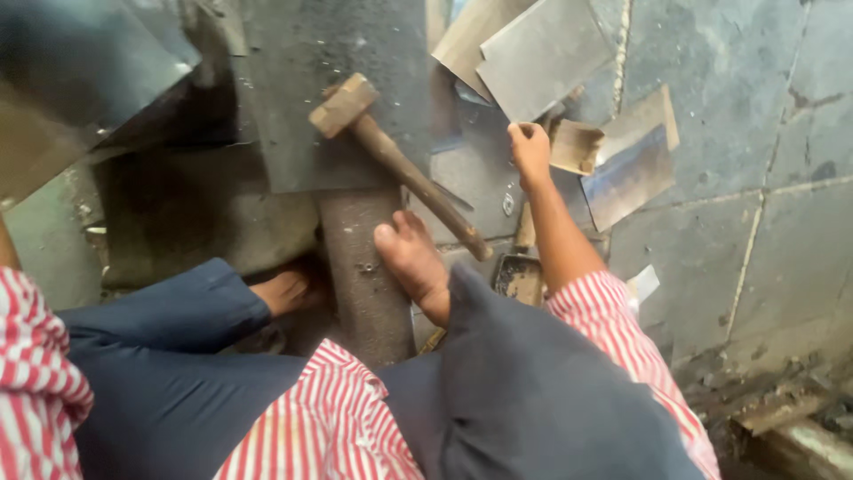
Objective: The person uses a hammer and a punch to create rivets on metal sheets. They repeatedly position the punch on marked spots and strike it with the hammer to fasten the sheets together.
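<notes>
While we look down from the head camera, we see the person seated on the floor, legs in dark blue trousers and a red-and-white striped shirt at the bottom of the view. The right hand (530, 149) is stretched forward, its fingers closed on the edge of a small tan metal piece (577, 147) that lies among the sheets. The left hand is out of view; only a striped sleeve (35, 373) shows at the left edge, so we cannot tell its state.

A hammer (391, 160) with a blocky head and a long wooden handle lies loose on a dark metal plate (284, 116), its handle running down and to the right, ending just beside a bare foot (413, 262). Neither hand touches it. The second bare foot (284, 289) rests to the left, beside a dark upright block (364, 276) that stands between the two feet.

Several grey metal sheets (542, 53) are piled at the top, overlapping one another, and a shinier bent sheet (631, 169) lies just right of the tan piece. A small dark tray (520, 277) sits under the right forearm; what it holds looks like dust or scraps, though the view is too dim to be sure. Grey floor tiles (755, 107) fill the right side.
</notes>
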